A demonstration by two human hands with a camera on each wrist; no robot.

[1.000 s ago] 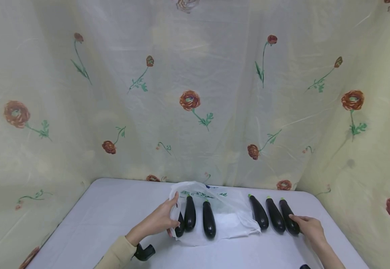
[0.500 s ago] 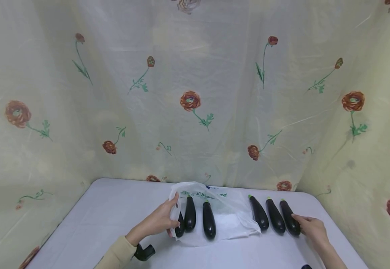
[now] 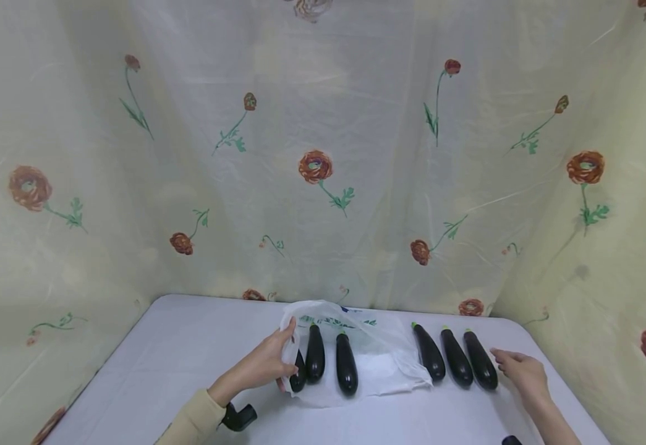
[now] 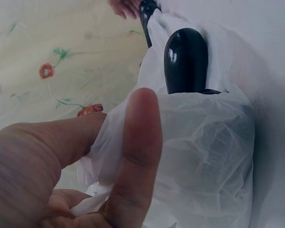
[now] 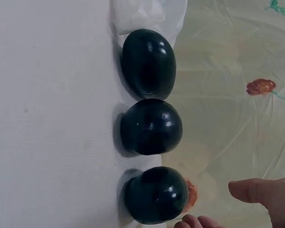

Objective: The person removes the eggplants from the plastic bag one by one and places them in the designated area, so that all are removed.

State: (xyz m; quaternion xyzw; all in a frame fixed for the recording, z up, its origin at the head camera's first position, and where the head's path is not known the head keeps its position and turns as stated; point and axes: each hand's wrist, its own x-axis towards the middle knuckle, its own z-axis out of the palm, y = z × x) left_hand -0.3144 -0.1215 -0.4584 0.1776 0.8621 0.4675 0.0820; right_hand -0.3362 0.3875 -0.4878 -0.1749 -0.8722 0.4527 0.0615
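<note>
My left hand (image 3: 261, 363) holds the left edge of the mouth of a thin white plastic bag (image 3: 384, 368), keeping it raised. Inside lie several dark eggplants; one eggplant (image 3: 347, 366) points its round end toward me, and another (image 3: 298, 374) is partly hidden behind the hand. In the left wrist view the film (image 4: 204, 147) drapes past my fingers. Three more eggplants lie in a row right of the bag. Just right of the outermost eggplant (image 3: 480, 361), my right hand (image 3: 525, 374) hovers apart from it and holds nothing; the right wrist view shows its thumb (image 5: 249, 190) stretched out.
A white-covered table (image 3: 189, 346) bears everything. Behind and beside it hangs a flowered curtain (image 3: 367, 247). Black wrist gear (image 3: 239, 418) shows under my left forearm, and another dark piece (image 3: 510, 440) by the right one.
My right hand was touching the rightmost eggplant; it has let go and drawn off to the right. The left hand and the bag have stayed in place.
</note>
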